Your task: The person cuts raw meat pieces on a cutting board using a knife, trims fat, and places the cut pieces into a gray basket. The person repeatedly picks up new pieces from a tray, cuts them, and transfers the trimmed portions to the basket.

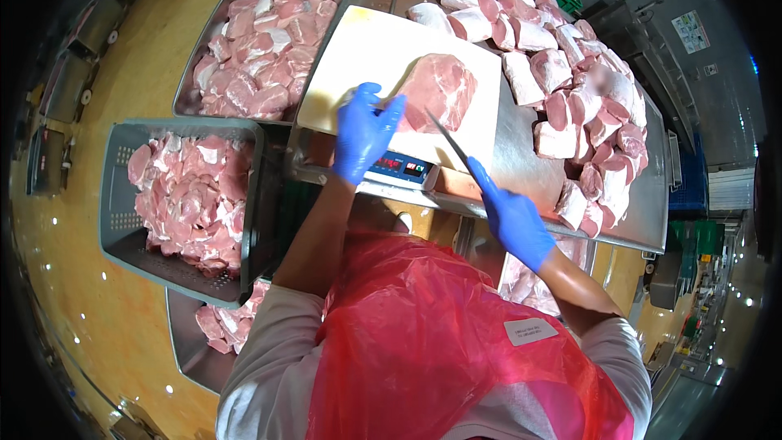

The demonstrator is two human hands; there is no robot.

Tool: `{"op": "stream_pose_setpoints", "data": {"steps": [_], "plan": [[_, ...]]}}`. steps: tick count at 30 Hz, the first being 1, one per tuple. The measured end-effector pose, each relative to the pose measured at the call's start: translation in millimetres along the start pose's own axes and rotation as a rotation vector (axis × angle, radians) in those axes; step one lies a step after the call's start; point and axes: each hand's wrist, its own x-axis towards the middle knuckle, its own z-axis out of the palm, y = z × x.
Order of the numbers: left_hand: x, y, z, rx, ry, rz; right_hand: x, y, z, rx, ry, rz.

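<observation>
A large slab of raw pink meat [444, 85] lies flat on the white cutting board [366, 41]. Just left of the meat is my left hand [364, 134], in a blue glove, with its fingers spread over the board and nothing in them. My blue-gloved right hand [517, 224] is closed round the handle of a knife [450, 137]. The blade points up and left, its tip at the meat's lower edge; whether it touches I cannot tell. Under the board's near edge shows a scale [399, 168] with a lit display.
Many meat pieces [533, 81] are heaped on the steel table [521, 151] to the right. At left stand a metal tray [195, 57] and a grey perforated crate [122, 232], both full of cut meat. Another metal bin [183, 334] with meat sits below the crate.
</observation>
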Motion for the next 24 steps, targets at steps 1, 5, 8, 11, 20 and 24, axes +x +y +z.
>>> {"op": "stream_pose_setpoints", "data": {"steps": [1, 5, 8, 11, 20, 24], "plan": [[-3.5, 14.1, 3.5, 0.04, -0.068, -0.043, 17.6, -16.5, -5.8, 0.076, 0.042, 0.018], [-9.1, -16.9, 12.7, -0.072, -0.081, -0.095, 90.2, -64.5, -6.7, 0.25, 0.25, -0.046], [-14.4, -13.7, 10.2, -0.102, -0.07, -0.087, 122.7, -82.6, -3.6, 0.291, 0.252, -0.04], [-12.1, -20.5, 11.6, -0.044, -0.034, -0.059, 120.7, -80.5, 0.7, 0.191, 0.112, 0.003], [-4.1, -5.4, -54.0, 0.139, 0.149, -0.147, -8.8, 12.4, -17.3, -0.218, -0.266, 0.006], [-9.7, -17.3, -135.6, -0.117, 0.406, -0.029, -15.1, 40.2, 10.6, 0.123, 0.098, -0.143]]}}
